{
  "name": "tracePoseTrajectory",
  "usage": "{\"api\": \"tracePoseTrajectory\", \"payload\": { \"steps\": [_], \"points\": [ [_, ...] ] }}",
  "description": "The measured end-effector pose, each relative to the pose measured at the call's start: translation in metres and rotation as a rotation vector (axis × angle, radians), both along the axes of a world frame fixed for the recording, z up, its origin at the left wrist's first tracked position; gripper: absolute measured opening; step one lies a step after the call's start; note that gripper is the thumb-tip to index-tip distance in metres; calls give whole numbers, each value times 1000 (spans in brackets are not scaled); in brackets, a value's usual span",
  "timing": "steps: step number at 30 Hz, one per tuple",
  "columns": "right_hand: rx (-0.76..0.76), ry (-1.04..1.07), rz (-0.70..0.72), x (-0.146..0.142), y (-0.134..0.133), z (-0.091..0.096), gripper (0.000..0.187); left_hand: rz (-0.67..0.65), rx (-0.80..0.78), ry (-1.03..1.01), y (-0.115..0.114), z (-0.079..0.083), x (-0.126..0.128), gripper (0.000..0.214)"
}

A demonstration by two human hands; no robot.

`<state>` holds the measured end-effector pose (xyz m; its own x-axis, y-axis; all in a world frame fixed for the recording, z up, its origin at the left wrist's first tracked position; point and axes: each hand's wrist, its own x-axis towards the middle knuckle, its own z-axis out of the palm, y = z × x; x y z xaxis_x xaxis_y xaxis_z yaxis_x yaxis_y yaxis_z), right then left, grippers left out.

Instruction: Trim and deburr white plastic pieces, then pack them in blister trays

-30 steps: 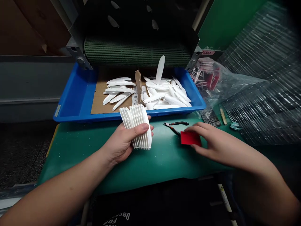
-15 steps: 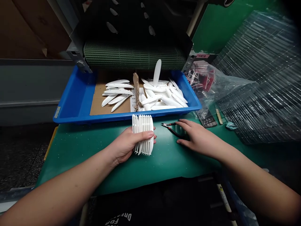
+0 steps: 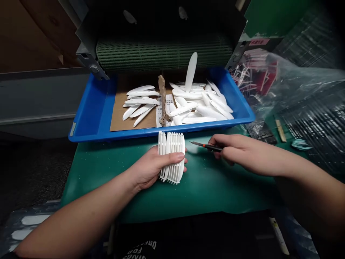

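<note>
Clasping a stack of white plastic pieces (image 3: 172, 154) in the curled left hand (image 3: 151, 169), just in front of the blue tray (image 3: 88, 111); gripping cutters (image 3: 206, 145) in the closed right hand (image 3: 237, 153), also in front of the tray.

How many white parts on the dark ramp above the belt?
2 white parts: one at left, one at right, both near the frame's top. More may be hidden above.

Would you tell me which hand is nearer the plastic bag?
Right. The right hand, holding cutters, lies below-left of the bag; the left hand, gripping white parts, is farther left.
</note>
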<state>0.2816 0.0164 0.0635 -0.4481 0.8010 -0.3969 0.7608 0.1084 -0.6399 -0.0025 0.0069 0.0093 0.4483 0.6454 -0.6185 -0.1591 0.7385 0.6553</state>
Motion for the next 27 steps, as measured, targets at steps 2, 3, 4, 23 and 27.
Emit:
{"api": "tracePoseTrajectory", "payload": {
  "steps": [2, 3, 4, 23, 27],
  "points": [
    [15, 98, 5, -3, 2, 4, 27, 3, -7, -2, 1, -1, 1, 49],
    [42, 122, -9, -5, 2, 3, 26, 8, -12, -6, 1, -1, 1, 47],
    [70, 138, -25, -7, 1, 1, 25, 15, -17, -10, 1, -1, 1, 46],
    [701, -89, 142, -22, -23, -56, 42, 51, 44, 137, -3, -1, 5, 46],
    [741, -86, 130, -22, -22, -58, 40, 16, 74, 150, -4, -5, 2, 45]
  ]
}}
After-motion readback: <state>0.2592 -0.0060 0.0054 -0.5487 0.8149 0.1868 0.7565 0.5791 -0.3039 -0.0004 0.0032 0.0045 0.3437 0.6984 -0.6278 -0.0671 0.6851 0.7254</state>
